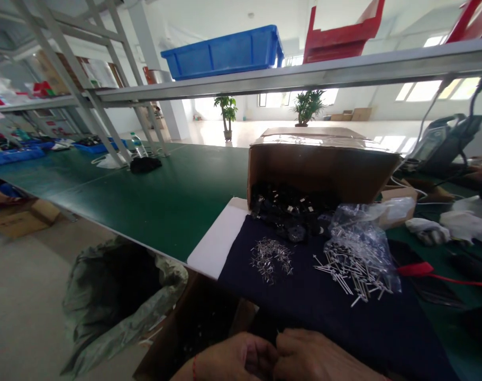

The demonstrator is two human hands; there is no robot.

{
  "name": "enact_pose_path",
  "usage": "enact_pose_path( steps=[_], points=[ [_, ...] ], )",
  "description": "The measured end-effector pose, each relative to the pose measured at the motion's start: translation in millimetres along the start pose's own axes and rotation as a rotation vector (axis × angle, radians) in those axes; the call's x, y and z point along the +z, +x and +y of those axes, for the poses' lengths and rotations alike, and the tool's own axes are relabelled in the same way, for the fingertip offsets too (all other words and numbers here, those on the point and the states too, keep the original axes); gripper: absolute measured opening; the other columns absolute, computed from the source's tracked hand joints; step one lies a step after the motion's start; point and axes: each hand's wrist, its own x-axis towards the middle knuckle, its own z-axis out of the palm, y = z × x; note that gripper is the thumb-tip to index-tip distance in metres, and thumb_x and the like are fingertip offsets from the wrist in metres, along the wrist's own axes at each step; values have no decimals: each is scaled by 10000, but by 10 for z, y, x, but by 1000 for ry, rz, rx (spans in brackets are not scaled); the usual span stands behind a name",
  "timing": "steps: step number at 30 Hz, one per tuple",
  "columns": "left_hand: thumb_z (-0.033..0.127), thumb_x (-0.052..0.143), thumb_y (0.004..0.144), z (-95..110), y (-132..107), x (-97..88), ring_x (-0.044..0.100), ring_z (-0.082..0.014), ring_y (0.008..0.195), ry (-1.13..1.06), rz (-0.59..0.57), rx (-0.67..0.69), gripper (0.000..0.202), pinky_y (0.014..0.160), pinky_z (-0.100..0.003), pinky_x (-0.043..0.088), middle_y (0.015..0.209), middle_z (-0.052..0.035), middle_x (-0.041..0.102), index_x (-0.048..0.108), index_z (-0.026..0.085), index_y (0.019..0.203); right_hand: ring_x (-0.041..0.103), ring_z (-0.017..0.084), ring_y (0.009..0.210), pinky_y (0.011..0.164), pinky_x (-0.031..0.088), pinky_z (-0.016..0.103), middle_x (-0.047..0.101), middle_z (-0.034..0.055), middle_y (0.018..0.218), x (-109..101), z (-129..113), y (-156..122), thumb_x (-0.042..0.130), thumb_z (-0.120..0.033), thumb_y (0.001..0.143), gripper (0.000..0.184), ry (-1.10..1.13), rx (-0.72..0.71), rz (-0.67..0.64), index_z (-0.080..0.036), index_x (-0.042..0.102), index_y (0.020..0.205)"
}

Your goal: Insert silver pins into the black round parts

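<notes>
My left hand (pixel 230 360) and my right hand (pixel 320 357) sit at the bottom edge, fingers curled and pressed together in a pinch over the near edge of a dark blue cloth (pixel 324 301). A thin metal pin seems to stick up between the fingertips; it is too small to be sure. On the cloth lie a loose pile of small metal pins (pixel 271 258) and a clear plastic bag of longer pins (pixel 355 259). Behind them a cardboard box (pixel 324 164) lies on its side, spilling small black parts (pixel 290 211).
A white board (pixel 217 241) lies under the cloth on a green workbench (pixel 165 196). A bag-lined bin (pixel 114 296) and a brown carton (pixel 201 323) stand below the bench's edge. A red-handled tool (pixel 419 269), white gloves and cables lie to the right. Blue (pixel 225 53) and red bins sit on the overhead rail.
</notes>
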Motion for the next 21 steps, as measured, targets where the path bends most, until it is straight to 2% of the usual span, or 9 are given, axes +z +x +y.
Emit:
enact_pose_path(
  steps=[2,4,7,9,11,14,21],
  points=[
    [408,915,608,4,-17,22,672,-185,929,-92,16,69,562,826,-248,462,1011,-78,736,745,172,1089,593,121,681,548,380,251,653,-31,788,-97,63,68,703,-221,903,146,85,85,84,-242,663,764],
    [479,887,639,9,-34,55,701,-215,933,-282,77,204,644,830,-279,497,1064,-110,736,715,167,1175,599,131,677,548,399,243,634,-8,795,-181,177,159,640,-246,942,143,83,228,258,-247,692,809],
    [510,801,749,8,-43,84,723,-243,961,-552,261,385,583,857,-313,535,1159,-127,729,698,181,1219,581,161,655,574,406,275,602,20,762,-182,371,303,583,-189,949,198,-162,401,477,-227,704,797],
    [480,784,781,-3,-32,79,718,-228,992,-657,355,432,512,899,-294,529,1209,-121,723,716,180,1191,582,183,666,603,402,300,602,29,752,-95,452,379,614,-141,912,186,-323,460,500,-220,703,769],
    [487,783,782,-22,-14,65,715,-192,953,-736,389,448,503,868,-265,535,1214,-116,727,725,180,1177,592,200,683,627,402,316,616,36,755,16,476,430,648,-111,885,185,-421,486,478,-221,701,746],
    [479,786,784,-47,1,50,703,-151,876,-789,420,465,490,798,-239,540,1186,-121,739,729,168,1160,603,213,685,641,408,326,627,41,743,139,450,469,693,-104,853,187,-508,502,454,-224,691,710],
    [427,796,789,-48,-4,63,702,-180,977,-813,426,460,484,904,-270,537,1226,-159,719,725,130,1165,620,222,683,646,424,341,648,54,733,185,388,541,695,-115,849,202,-614,553,433,-218,674,676]
  ],
)
